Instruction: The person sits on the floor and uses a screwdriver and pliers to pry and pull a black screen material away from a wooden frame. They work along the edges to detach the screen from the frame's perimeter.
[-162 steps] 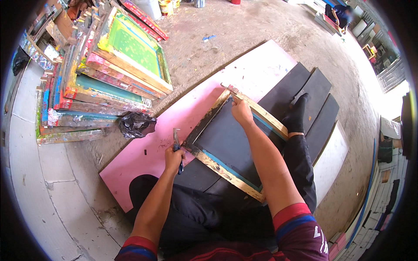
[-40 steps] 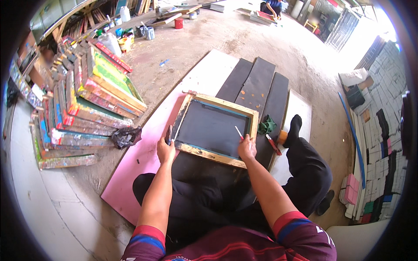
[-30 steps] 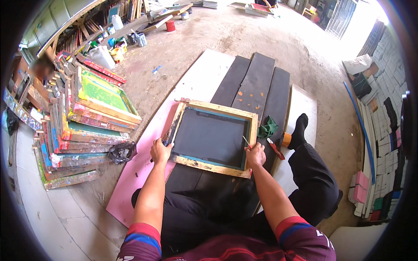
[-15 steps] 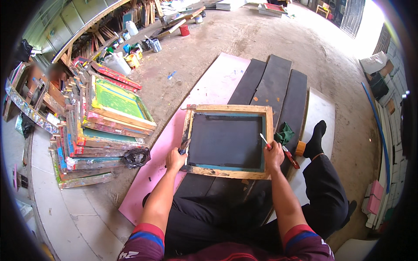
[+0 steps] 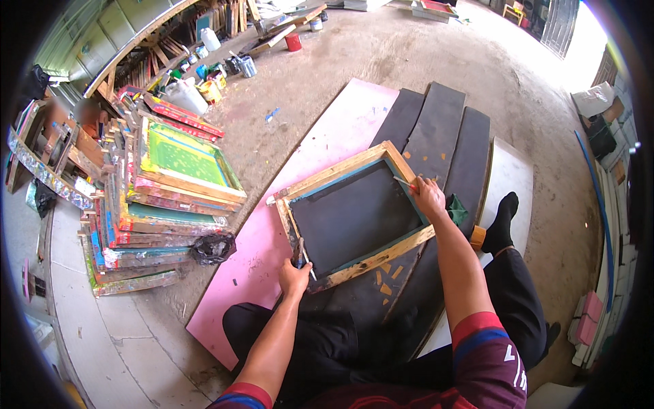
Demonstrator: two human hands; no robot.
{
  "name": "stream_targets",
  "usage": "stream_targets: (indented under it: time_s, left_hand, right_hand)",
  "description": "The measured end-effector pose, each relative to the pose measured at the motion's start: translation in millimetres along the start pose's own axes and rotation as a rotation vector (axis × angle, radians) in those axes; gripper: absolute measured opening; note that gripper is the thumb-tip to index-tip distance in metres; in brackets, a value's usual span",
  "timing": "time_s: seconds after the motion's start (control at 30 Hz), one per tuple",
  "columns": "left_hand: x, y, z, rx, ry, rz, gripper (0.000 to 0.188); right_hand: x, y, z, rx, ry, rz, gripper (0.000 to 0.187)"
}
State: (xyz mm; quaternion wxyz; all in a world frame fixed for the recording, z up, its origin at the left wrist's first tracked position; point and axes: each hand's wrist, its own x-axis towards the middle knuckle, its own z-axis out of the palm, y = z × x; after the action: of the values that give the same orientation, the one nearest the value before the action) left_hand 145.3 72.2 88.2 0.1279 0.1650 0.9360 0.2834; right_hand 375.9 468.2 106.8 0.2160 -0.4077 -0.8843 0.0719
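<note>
A wooden screen-printing frame [image 5: 385, 253] with dark mesh lies turned at an angle over black boards and a pink board. My left hand [image 5: 294, 278] is closed at its near-left corner, around a dark hand tool [image 5: 299, 251] whose exact kind I cannot make out. At the right side of the frame, my right hand [image 5: 429, 198] is closed on a slim screwdriver [image 5: 407, 184] with a reddish handle, its fingers against the wood. A green cloth [image 5: 457, 210] lies just beyond my right wrist, partly hidden by the forearm.
Stacked printing frames [image 5: 177, 198] stand at the left beside a black plastic bag [image 5: 214, 248]. A roll of brown tape [image 5: 477, 237] sits by my foot. Orange scraps [image 5: 386, 289] lie on the black boards [image 5: 436, 129]; the pink board [image 5: 340, 129] extends beneath.
The frame has swung counterclockwise, its right side moving away and its left side nearer. My right hand has moved forward, my left hand back. The red-handled cutter near my right hand is now hidden.
</note>
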Motion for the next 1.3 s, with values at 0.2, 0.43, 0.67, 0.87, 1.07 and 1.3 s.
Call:
stream_targets:
  time_s: [0.2,0.43,0.67,0.87,1.07,1.3]
  left_hand:
    - [9,-10,6,0.015,-0.125,0.091,0.056]
    - [44,-18,-44,0.109,-0.174,0.585,0.033]
    - [80,23,-52,0.543,-0.504,1.117,0.058]
    - [95,11,-31,0.814,-0.423,1.276,0.043]
    - [83,15,-51,0.682,-0.354,1.343,0.037]
    - [45,29,-52,0.509,-0.323,1.210,0.042]
  right_hand:
    - [-13,-2,19,-0.008,-0.043,0.212,0.035]
    - [-107,-86,4,0.511,0.237,0.970,0.053]
    - [-153,-121,50,0.541,0.182,1.186,0.105]
    - [-146,-119,49,0.481,0.106,1.136,0.104]
    - [-129,-124,32,0.492,0.240,0.994,0.101]
    - [-56,-97,26,0.470,0.197,0.685,0.092]
